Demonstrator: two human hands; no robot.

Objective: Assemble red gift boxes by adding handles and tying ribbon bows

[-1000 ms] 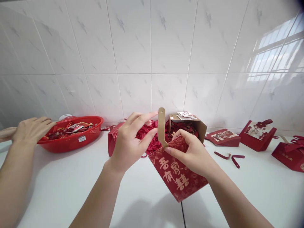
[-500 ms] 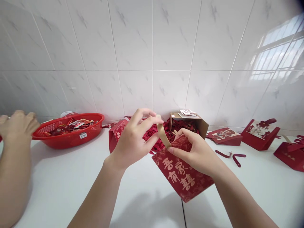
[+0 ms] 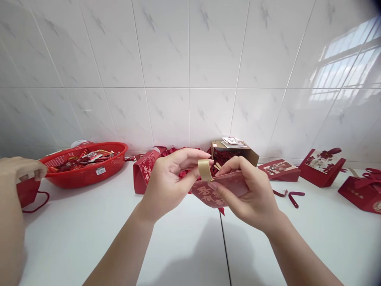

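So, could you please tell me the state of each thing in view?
Gold strap: curved, held
Red packet: held up; open or shut unclear
Red basket: upright, partly filled
Cardboard box: open at front
White cards: loosely stacked
Dark red straps: lying loose
Tall printed box: standing
Ribboned box: set down
Co-worker's bag: held, partly hidden

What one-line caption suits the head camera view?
Fingers hold a curled gold strap and printed red packet above a white table.

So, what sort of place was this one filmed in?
Probably an indoor workspace, at home or in a small workshop; I can't tell which. A white table stands by a tiled wall, holding a filled red basket and red boxes.
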